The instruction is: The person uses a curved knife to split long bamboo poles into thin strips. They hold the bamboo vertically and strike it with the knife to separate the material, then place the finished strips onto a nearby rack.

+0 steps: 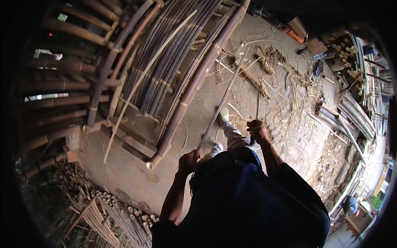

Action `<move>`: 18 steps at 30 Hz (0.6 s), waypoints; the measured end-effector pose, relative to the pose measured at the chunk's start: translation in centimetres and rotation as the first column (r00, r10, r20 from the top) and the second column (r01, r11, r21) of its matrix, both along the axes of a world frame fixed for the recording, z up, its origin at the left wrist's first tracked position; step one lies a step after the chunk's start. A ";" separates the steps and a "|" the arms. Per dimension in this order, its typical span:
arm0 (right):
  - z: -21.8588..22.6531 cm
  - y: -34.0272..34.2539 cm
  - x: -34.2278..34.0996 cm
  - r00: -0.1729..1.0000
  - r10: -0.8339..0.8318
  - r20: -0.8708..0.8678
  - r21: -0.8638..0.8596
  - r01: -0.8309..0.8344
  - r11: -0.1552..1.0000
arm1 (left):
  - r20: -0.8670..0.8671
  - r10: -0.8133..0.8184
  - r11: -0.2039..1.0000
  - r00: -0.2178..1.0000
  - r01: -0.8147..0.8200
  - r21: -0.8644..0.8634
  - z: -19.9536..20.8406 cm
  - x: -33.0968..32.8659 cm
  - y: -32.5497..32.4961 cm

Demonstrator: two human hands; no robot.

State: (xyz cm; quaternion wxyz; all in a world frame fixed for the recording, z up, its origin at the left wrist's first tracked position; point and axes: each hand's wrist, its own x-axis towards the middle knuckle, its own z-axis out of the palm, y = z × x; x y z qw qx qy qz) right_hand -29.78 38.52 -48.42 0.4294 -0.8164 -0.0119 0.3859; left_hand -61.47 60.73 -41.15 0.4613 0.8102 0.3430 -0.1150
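My left hand (pixel 189 161) is closed around the lower end of a long, thin dark bamboo strip (pixel 225 94), which slants away from me up to the right. Farther right, my right hand (pixel 257 130) grips a long, narrow dark tool (pixel 258 101) pointing away from me. A dark end of it shows just below the fist; whether it has a blade cannot be made out. Strip and tool are apart near my hands. My feet in pale footwear (pixel 224 115) stand on the floor between them.
A bamboo bed-like frame (pixel 194 89) with dark slats fills the left, a pale loose strip (pixel 144 80) lying across it. Shavings and offcuts (pixel 289 82) litter the floor ahead and right. Bamboo poles (pixel 351 118) lie at right; cut bamboo (pixel 111 202) is stacked at lower left.
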 end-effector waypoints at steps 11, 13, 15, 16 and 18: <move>1.0 16.6 19.1 0.968 -0.216 0.131 0.410 0.146 0.901 | 0.319 -0.214 0.967 0.923 0.155 0.201 3.6 4.4 4.6; -0.9 16.0 22.6 0.831 0.007 0.557 0.106 -0.079 0.991 | 0.317 -0.191 0.964 0.929 0.117 0.237 9.3 7.7 7.1; 1.9 16.0 24.5 0.789 0.523 0.322 -0.462 -0.351 0.814 | 0.188 -0.014 0.963 0.982 -0.037 0.266 13.3 6.9 10.5; 0.1 13.4 25.8 0.621 0.733 0.277 -0.592 -0.491 0.639 | 0.190 0.082 0.965 0.978 -0.126 0.229 18.1 9.0 12.9; -1.1 12.6 25.6 0.565 0.825 -0.030 -0.594 -0.673 0.440 | 0.435 0.102 0.783 0.894 -0.342 0.520 23.0 7.0 16.6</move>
